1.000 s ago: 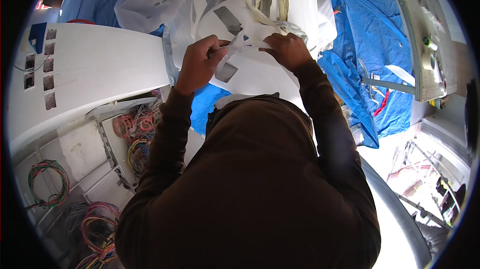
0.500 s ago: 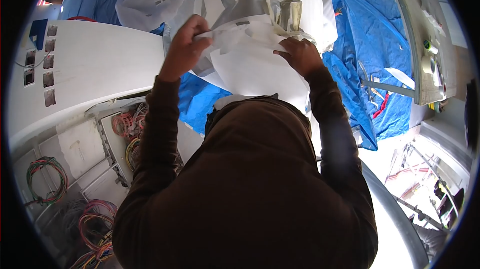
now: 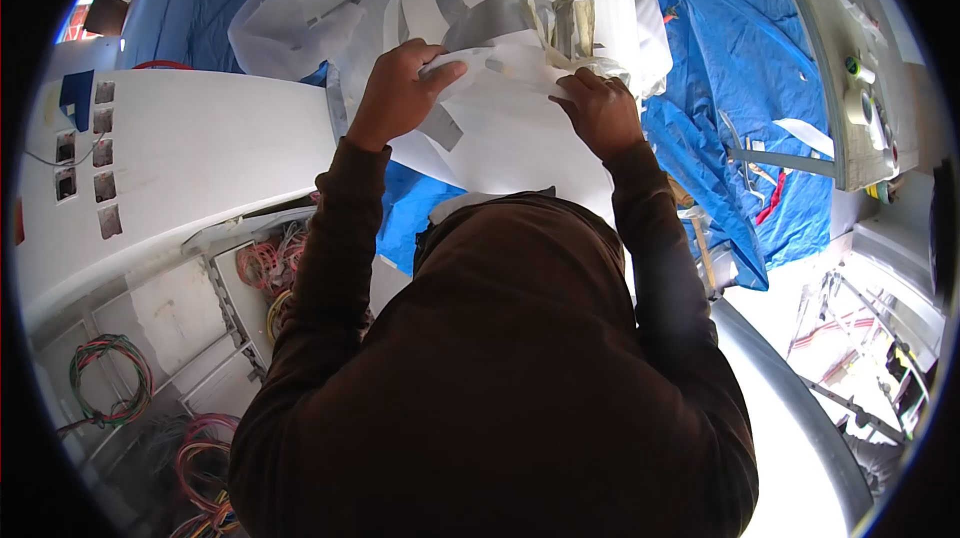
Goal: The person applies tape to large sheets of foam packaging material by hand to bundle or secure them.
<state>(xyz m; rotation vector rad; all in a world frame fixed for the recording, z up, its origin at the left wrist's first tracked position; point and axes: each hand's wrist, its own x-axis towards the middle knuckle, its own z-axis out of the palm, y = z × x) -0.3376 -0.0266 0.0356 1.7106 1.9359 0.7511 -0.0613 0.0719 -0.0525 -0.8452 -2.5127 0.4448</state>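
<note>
A large white covering (image 3: 520,138) lies in front of me, with grey tape (image 3: 500,20) and a clear, yellowish film-wrapped piece (image 3: 574,26) on its upper part. My left hand (image 3: 400,88) pinches the edge of a thin white sheet (image 3: 485,70) between thumb and fingers. At the other end of this sheet, my right hand (image 3: 600,110) has its fingers closed on the edge, just below the wrapped piece. A grey tape strip (image 3: 441,128) shows on the covering below my left hand.
Blue tarps (image 3: 720,48) hang around the covering. On the left stands a white panel (image 3: 220,133) with square cutouts, above coiled wires (image 3: 110,378). Tape rolls (image 3: 858,106) sit on a ledge (image 3: 850,163) at the right.
My left hand has moved right and slightly down, closer to my right hand, with the sheet's edge still in it. The grey strip below it shows more clearly.
</note>
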